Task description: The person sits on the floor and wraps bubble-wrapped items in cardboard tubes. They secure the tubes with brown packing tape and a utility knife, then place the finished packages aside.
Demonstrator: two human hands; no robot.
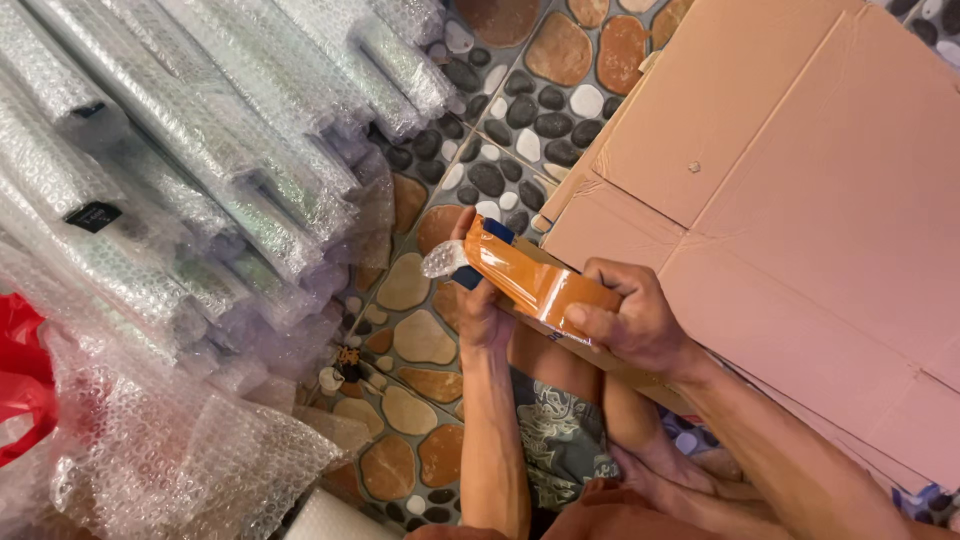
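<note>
Both my hands hold a long narrow parcel [530,277] wrapped in glossy orange-brown tape, with blue showing at its far end and a tuft of bubble wrap [443,259] sticking out there. My left hand [481,306] grips the parcel's far end from below. My right hand [628,322] clasps its near end from above, thumb on the taped face. The parcel rests against the edge of a flattened brown cardboard box [800,190] to the right.
Several long bundles in bubble wrap [200,150] lie stacked at the left on a pebble-pattern tiled floor [540,110]. Loose bubble wrap [170,450] sits bottom left beside a red bag [20,380]. My bent knees and patterned shorts [560,440] are below.
</note>
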